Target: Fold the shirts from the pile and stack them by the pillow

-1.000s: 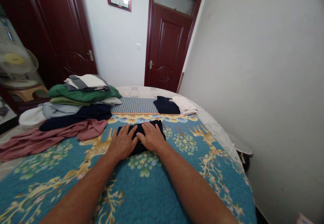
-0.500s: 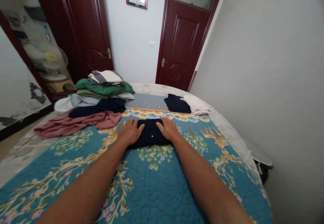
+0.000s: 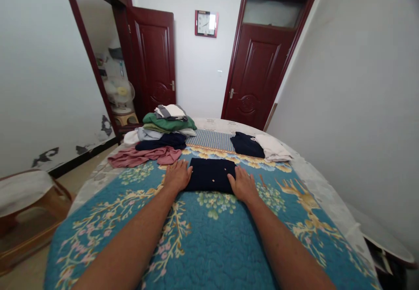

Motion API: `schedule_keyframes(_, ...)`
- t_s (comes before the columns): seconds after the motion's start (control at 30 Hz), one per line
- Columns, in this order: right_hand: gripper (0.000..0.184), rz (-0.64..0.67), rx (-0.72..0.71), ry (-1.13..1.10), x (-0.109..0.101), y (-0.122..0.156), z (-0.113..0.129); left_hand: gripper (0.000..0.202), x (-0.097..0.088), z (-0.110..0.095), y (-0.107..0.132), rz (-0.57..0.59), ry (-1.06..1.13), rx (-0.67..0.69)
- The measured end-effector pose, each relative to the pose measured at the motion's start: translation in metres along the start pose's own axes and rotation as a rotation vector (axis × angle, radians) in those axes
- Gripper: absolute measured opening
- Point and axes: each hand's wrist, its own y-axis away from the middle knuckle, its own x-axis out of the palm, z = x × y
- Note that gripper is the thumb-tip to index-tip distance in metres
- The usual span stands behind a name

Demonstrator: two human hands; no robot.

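A folded navy garment (image 3: 211, 174) with a few small pale motifs lies flat in front of me as a neat rectangle. My left hand (image 3: 178, 176) rests at its left edge, palm down, the thumb touching the cloth. At the opposite edge my right hand (image 3: 244, 183) lies flat, its thumb on the fabric and its fingers stretched forward. Both hands are open and grip nothing. Under them spreads a teal quilted cover (image 3: 216, 242) with flowers and deer.
Beyond my left hand stands a pile of clothes, with a green garment (image 3: 166, 124) near its top and a pink one (image 3: 147, 156) at its foot. Back right lie a folded dark garment (image 3: 247, 145) and a pale pink one (image 3: 273, 147). A stool (image 3: 32, 211) stands at left.
My hands have moved apart, from on top of the navy garment out to its two side edges. More of the cloth shows between them. The view has turned left.
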Motion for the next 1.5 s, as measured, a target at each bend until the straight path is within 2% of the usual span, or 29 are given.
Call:
schedule_keyframes(0.1, 0.072, -0.003, -0.003, 0.024, -0.001, 0.009, -0.002, 0.044, -0.001, 0.008, 0.004, -0.051, 0.035, 0.030)
schedule_keyframes(0.27, 0.070, -0.026, -0.009, 0.029, -0.001, 0.019, -0.003, 0.032, 0.002, 0.022, 0.003, -0.052, 0.103, 0.079)
schedule_keyframes(0.4, 0.066, -0.089, -0.011, 0.020, 0.001, 0.023, -0.002, 0.039, 0.006, 0.028, 0.001, -0.078, 0.157, 0.059)
schedule_keyframes(0.5, 0.064, -0.145, -0.008, -0.004, 0.002, 0.025, -0.004, 0.045, 0.002, 0.027, 0.000, -0.192, 0.340, 0.051)
schedule_keyframes(0.57, 0.065, -0.178, -0.028, -0.025, 0.002, 0.026, -0.007, 0.045, -0.006, 0.022, 0.001, -0.303, 0.486, 0.066)
schedule_keyframes(0.63, 0.065, -0.198, -0.077, -0.044, 0.001, 0.028, -0.010, 0.046, -0.017, 0.013, 0.004, -0.353, 0.560, 0.118)
schedule_keyframes(0.7, 0.062, -0.182, -0.157, -0.050, -0.001, 0.029, -0.012, 0.049, -0.025, 0.002, 0.010, -0.280, 0.556, 0.234)
schedule_keyframes(0.83, 0.057, -0.091, -0.243, -0.047, -0.003, 0.032, -0.011, 0.065, -0.031, -0.015, 0.021, 0.051, 0.397, 0.463)
schedule_keyframes(0.9, 0.058, -0.075, -0.224, -0.047, -0.004, 0.032, -0.010, 0.078, -0.030, -0.017, 0.024, 0.152, 0.325, 0.481)
schedule_keyframes(1.0, 0.056, -0.081, -0.185, -0.039, -0.002, 0.031, -0.011, 0.104, -0.027, -0.015, 0.025, 0.210, 0.266, 0.455)
schedule_keyframes(1.1, 0.054, -0.109, -0.150, -0.031, 0.001, 0.028, -0.014, 0.109, -0.024, -0.013, 0.027, 0.222, 0.245, 0.429)
schedule_keyframes(1.37, 0.052, -0.192, -0.228, -0.047, 0.008, 0.024, -0.028, 0.088, -0.025, -0.026, 0.033, 0.096, 0.202, 0.375)
schedule_keyframes(1.5, 0.050, -0.216, -0.253, -0.095, 0.010, 0.024, -0.033, 0.086, -0.033, -0.029, 0.033, -0.012, 0.223, 0.463)
